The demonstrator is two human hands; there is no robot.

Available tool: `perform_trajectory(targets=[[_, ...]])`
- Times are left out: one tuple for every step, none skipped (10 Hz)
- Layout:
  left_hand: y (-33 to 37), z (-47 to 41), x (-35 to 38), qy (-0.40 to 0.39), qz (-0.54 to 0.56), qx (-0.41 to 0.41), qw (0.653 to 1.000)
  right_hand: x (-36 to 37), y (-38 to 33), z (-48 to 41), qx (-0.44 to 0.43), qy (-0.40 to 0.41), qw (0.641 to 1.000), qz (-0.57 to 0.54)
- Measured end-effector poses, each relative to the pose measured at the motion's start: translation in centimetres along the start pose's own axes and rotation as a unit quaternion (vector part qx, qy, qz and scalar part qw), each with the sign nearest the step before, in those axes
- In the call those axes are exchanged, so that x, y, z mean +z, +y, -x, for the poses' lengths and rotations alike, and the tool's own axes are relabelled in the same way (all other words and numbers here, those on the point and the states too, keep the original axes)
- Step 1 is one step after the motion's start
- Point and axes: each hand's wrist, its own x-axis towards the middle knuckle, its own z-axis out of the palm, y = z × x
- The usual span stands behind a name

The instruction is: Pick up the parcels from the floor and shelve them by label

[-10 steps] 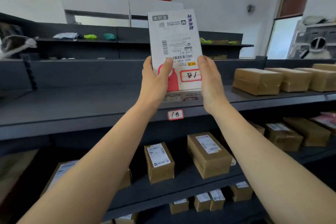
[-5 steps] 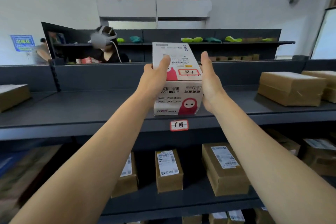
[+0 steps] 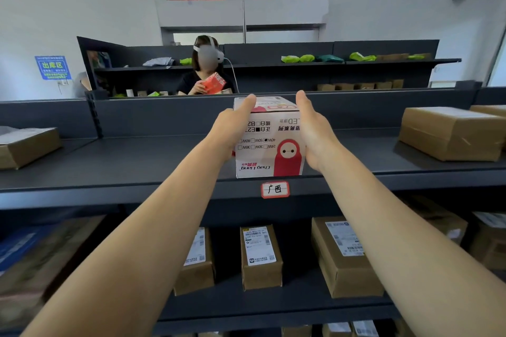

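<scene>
Both hands, left [image 3: 232, 128] and right [image 3: 315, 128], clamped on sides of white-and-red box [image 3: 269, 145], frame centre, resting on shelf [image 3: 137, 164] edge above red-bordered label [image 3: 275, 189].

The white and red box [image 3: 269, 142] carries its print upside down: "Chao Liang", "LED", "E27", and wattage tick-boxes 24W, 30W, 36W, 40W, 50W, 60W, with 40W marked. Just below it, a red-bordered tag [image 3: 275, 189] on the shelf edge [image 3: 137, 191] reads "广西". Far left, a blue wall sign [image 3: 52, 67] reads "出库区".
</scene>
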Motion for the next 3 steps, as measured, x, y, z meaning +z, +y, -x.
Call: perform_trajectory(targets=[[-0.2,-0.1,-0.2,-0.02,-0.008,-0.005,1.0,0.0,0.1,0.1,-0.003,0.006,1.0,-0.006],[-0.3,0.2,-0.2,0.004,-0.011,0.018,1.0,-0.2,0.2,0.3,-0.025,0.032,0.999,-0.011],[-0.6,1.4,-0.4,0.103,0.015,0.165,0.981,-0.7,0.2,1.3,-0.108,0.093,0.99,0.01]])
